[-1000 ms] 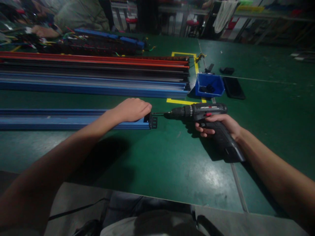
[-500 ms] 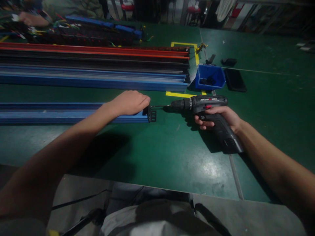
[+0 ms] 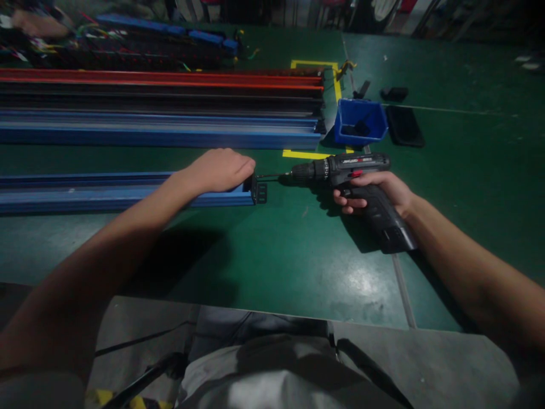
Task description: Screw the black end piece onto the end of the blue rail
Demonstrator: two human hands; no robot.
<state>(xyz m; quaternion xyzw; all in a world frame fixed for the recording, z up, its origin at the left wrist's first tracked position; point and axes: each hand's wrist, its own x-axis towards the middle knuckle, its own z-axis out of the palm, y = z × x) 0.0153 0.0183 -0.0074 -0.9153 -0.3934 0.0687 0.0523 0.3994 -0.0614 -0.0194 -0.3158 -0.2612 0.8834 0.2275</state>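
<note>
My right hand (image 3: 374, 193) is wrapped round the grip of a black cordless drill (image 3: 361, 165), which points left. Its long thin bit (image 3: 275, 175) reaches to the black slotted end bracket (image 3: 261, 193) on a blue metal rail (image 3: 106, 196). Whether the tip sits in a screw is too small to make out. My left hand (image 3: 221, 170) is closed over the right end of that rail, fingers curled down behind the bracket. Its fingertips are hidden.
Red, black and blue rails (image 3: 170, 136) lie side by side farther back. Right of them stands a blue bin (image 3: 361, 122) with dark parts, beside a black tray (image 3: 404, 126). Wired blue assemblies (image 3: 166, 28) and another person's hand (image 3: 40, 24) are at the far left.
The whole view has shifted slightly, so everything sits a little higher in the picture. Both hands, the drill and the rail keep about the same positions relative to each other.
</note>
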